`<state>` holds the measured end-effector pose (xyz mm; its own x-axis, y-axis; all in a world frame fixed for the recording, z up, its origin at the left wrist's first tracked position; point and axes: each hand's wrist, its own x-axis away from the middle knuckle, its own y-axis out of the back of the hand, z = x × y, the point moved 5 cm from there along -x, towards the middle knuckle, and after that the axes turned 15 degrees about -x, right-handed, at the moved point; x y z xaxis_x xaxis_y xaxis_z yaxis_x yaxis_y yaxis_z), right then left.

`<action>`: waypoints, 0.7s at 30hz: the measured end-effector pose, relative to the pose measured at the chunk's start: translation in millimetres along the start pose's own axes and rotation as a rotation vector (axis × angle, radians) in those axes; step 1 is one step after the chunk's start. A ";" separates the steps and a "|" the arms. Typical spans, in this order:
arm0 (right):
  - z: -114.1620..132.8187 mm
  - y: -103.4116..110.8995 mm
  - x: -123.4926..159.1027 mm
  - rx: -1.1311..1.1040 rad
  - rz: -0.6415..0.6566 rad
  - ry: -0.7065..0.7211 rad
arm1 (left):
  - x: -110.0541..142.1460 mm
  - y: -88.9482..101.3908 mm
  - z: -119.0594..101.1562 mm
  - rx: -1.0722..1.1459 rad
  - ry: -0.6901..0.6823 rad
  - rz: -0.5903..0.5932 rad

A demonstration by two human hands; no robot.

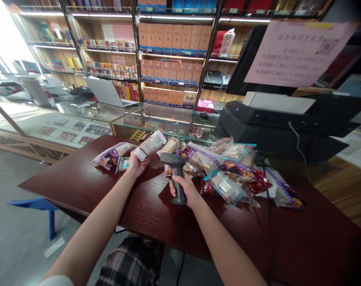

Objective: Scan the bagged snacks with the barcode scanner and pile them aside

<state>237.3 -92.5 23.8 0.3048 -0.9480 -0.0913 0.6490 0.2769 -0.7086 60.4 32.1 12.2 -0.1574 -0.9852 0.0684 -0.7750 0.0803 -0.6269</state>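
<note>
The handheld barcode scanner [174, 169] is matt dark plastic. The worktop [79, 190] is glossy dark-red wood, and the snack bags [228, 188] are shiny plastic.

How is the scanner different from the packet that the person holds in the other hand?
The scanner is dark grey and rigid, but the packet is a soft, pale wrapper with a label. The scanner is gun-shaped and sits in the right hand, while the packet is a flat oblong in the left hand. The packet is tilted across the fingers; the scanner's handle is wrapped by them. Both are held over the dark red table.
</note>
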 end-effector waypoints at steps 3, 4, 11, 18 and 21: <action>-1.2 0.7 -0.5 -0.003 -0.006 0.014 | -3.2 2.1 1.2 0.016 0.022 -0.045; -1.5 1.0 -1.0 -0.002 -0.004 0.028 | -4.8 3.9 2.1 0.025 0.040 -0.085; -1.5 5.3 -3.6 -0.022 -0.006 0.066 | -7.8 6.6 1.8 0.057 0.065 -0.197; 1.3 3.3 -1.1 -0.024 -0.014 0.006 | -5.6 5.1 0.0 -0.126 -0.087 -0.139; 1.1 9.1 -3.6 -0.023 -0.039 0.026 | -2.2 17.2 -12.9 -0.350 -0.341 -0.372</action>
<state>242.8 -86.3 18.4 0.2613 -0.9618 -0.0810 0.6434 0.2362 -0.7282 39.5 37.5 11.3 0.3220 -0.9451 -0.0552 -0.9046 -0.2899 -0.3124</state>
